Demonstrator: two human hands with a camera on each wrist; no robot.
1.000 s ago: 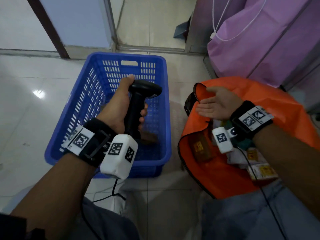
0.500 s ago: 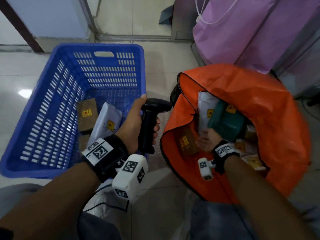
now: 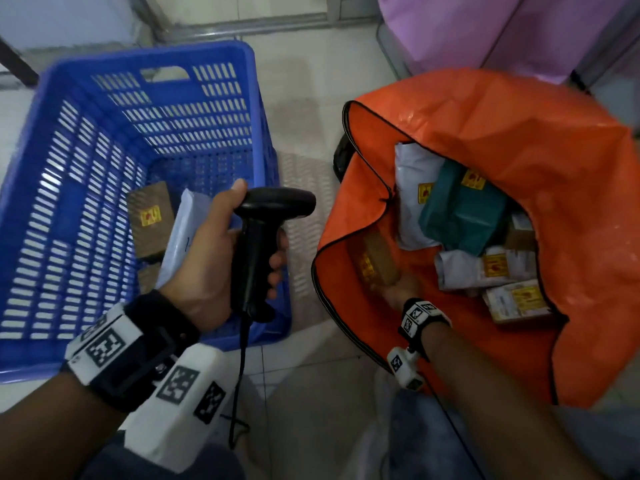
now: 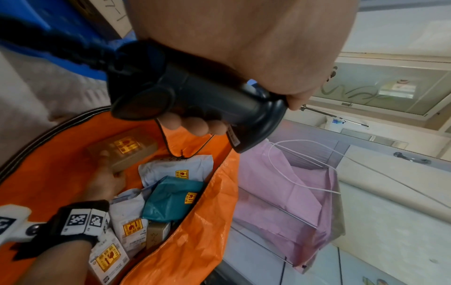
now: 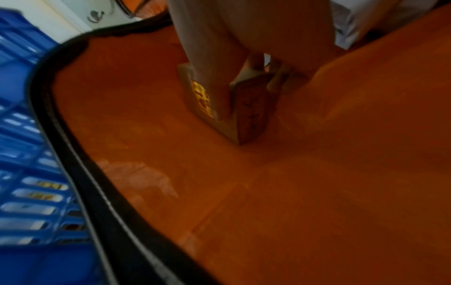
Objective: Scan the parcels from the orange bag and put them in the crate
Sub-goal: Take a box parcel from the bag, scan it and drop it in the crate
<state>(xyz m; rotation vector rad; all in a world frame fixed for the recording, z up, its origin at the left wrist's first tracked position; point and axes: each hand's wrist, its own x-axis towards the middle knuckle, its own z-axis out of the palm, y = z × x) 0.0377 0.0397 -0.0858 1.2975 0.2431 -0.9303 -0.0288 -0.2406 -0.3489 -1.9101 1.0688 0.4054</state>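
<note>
- The left hand point(image 3: 211, 258) is wrapped round the handle of a black scanner point(image 3: 266, 233), thumb up along the back of the handle and fingers curled round its front.
- The scanner is held above the near right edge of the blue crate point(image 3: 69, 140), its head aimed toward the orange bag point(image 3: 519, 140).
- A black cable hangs from the foot of the scanner handle.
- The right hand point(image 3: 394, 289) is inside the orange bag, at its left side.
- This hand grips a small brown box point(image 3: 377, 263) bearing a yellow label: in the right wrist view the thumb lies across the labelled face and the fingers point(image 5: 280, 83) reach round the far side.
- The brown box is still inside the bag, close to the orange lining; whether it touches the lining cannot be told.
- The orange bag lies open on the tiled floor, just to the right of the crate.
- Other contents of the bag: a white pouch point(image 3: 415, 188) toward the back, a green parcel point(image 3: 464, 209) overlapping it, a grey pouch point(image 3: 485, 268) and a flat white packet point(image 3: 516, 303) toward the right.
- The crate holds a brown box point(image 3: 150, 220) with a yellow label and a white pouch point(image 3: 187, 230) beside it, partly hidden behind the left hand.
- A pink bag point(image 4: 288, 192) stands beyond the orange bag.
</note>
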